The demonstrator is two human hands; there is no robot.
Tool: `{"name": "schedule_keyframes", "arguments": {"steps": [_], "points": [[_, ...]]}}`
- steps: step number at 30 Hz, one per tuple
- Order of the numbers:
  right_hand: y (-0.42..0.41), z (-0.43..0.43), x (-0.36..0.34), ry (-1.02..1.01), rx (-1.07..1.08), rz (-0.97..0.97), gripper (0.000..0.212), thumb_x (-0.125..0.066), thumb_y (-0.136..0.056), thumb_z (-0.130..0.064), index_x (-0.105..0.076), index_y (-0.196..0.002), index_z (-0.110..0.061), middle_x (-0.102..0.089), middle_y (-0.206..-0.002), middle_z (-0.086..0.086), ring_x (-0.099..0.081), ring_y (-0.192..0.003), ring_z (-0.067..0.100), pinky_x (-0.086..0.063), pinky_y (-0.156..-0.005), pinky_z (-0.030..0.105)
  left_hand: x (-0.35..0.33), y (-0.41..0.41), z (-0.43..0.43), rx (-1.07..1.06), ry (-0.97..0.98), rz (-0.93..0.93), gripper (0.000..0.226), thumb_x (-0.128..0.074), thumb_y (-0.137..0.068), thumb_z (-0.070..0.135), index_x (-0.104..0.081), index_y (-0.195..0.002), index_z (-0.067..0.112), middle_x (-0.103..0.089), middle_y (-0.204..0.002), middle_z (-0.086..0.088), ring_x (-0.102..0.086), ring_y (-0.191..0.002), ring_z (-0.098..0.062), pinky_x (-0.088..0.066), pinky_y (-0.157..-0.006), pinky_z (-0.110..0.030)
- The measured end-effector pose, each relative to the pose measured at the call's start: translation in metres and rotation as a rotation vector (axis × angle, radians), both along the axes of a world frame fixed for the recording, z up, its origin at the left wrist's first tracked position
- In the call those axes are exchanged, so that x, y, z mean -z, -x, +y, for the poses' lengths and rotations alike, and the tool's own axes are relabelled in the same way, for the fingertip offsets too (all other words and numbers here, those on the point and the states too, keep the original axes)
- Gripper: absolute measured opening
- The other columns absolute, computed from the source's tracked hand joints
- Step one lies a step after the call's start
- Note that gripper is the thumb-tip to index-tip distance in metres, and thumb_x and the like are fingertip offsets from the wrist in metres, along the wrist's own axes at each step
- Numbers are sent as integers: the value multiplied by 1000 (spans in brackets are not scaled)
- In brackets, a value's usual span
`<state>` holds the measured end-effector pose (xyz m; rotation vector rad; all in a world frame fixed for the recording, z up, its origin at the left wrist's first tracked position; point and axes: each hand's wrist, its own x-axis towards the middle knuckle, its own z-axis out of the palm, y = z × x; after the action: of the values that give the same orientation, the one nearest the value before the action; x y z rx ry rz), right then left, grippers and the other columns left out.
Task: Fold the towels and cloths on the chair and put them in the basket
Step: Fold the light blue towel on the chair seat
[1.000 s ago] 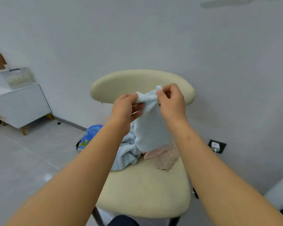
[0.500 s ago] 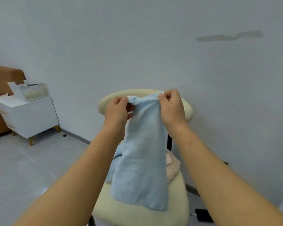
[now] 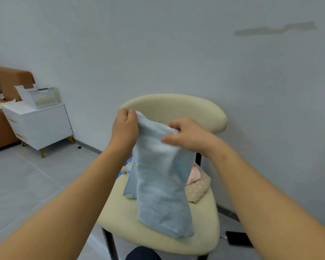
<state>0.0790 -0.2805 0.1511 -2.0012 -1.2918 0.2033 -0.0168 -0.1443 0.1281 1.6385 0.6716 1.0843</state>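
Pale blue terry, the towel [image 3: 158, 184] hangs lengthwise in the air over the chair [image 3: 118, 212], its top edge stretched between both hands. Its lower end drapes down in front of the seat; whether it touches the seat cannot be told. The left hand [image 3: 125, 130] is clenched round the towel's upper left corner, held a little higher and farther. The right hand [image 3: 188, 136] pinches the upper right part of the edge between thumb and curled fingers, slightly lower and nearer.

Behind the towel, on the far side of the seat, lie more cloths: a pink cloth [image 3: 194, 174] on top of a beige fuzzy cloth [image 3: 198, 188] at the right. At the left a patterned blue cloth [image 3: 129, 161] peeks out by the left wrist.

The chair stands against a grey wall, its cream backrest curving behind the hands. Far to the left, well apart from the chair, the white basket [image 3: 38, 96] sits on a white cabinet [image 3: 39, 126], next to a brown sofa [image 3: 0, 128]. A black phone [image 3: 236, 238] lies on the floor just right of the chair.
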Motion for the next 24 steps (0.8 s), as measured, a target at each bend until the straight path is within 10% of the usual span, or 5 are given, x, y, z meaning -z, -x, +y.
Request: {"name": "schedule_keyframes", "arguments": {"steps": [6,10,16,24], "points": [[-4,0,-6,-306,129,-5,4,-60,-89,-24,-61,-87,-21,-53,-73,-7,-47,-68,8,-36,-59,21,-4,2,6,-19,-46,20,23,-40,-96,23,-45,-74,17,-46,-74,2,-43,-68,-14,-37,-61,-27],[1,1,33,103,-69,1,12,-60,-89,-24,-65,-92,-14,-52,-70,-5,-47,-67,8,-33,-52,13,41,17,-7,424,-69,569,12,-53,-89,7,-53,-88,19,-57,-89,1,-53,-80,-13,-46,-68,-24],[1,2,85,18,64,117,11,-55,-93,-22,-62,-84,-20,-43,-57,-12,-41,-53,-2,-33,-52,10,111,32,-24,807,400,512,38,-50,-90,2,-59,-118,26,-68,-109,5,-62,-103,-8,-48,-90,-31],[-25,2,100,205,61,58,56,-60,-53,-70,-59,-84,-24,-61,-91,0,-57,-91,18,-49,-79,37,102,7,7,357,243,391,22,-53,-92,24,-59,-96,4,-58,-87,-14,-53,-80,-22,-45,-72,-34]]}}
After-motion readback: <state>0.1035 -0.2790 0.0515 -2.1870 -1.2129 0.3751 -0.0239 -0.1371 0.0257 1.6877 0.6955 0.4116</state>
